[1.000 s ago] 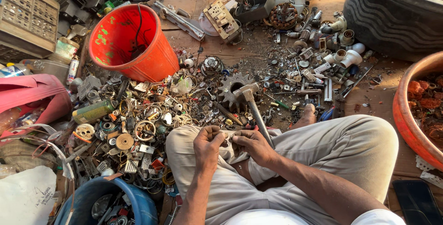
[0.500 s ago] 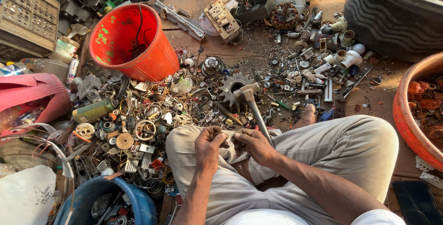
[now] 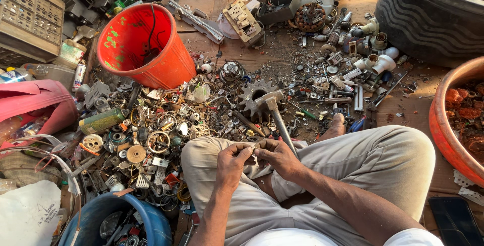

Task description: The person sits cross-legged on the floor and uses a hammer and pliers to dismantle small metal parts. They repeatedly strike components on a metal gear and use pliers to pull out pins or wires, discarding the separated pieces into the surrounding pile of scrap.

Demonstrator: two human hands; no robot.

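I sit cross-legged in grey trousers on a wooden floor. My left hand [image 3: 232,162] and my right hand [image 3: 277,157] meet over my lap, fingertips pinched together on a small metal scrap piece [image 3: 255,147] that is mostly hidden by the fingers. A hammer [image 3: 275,112] lies just ahead of my hands, its head resting on a rusty toothed gear [image 3: 252,99] and its handle running back toward my right hand.
A heap of scrap metal parts [image 3: 161,130] spreads to the left and ahead. An orange bucket [image 3: 143,46] stands behind it, a blue tub [image 3: 118,221] at my left knee, an orange basin [image 3: 456,120] at right, a tyre [image 3: 428,14] at back right.
Both hands stay together over the lap, the fingers only shifting slightly on the small piece. Nothing else has moved.
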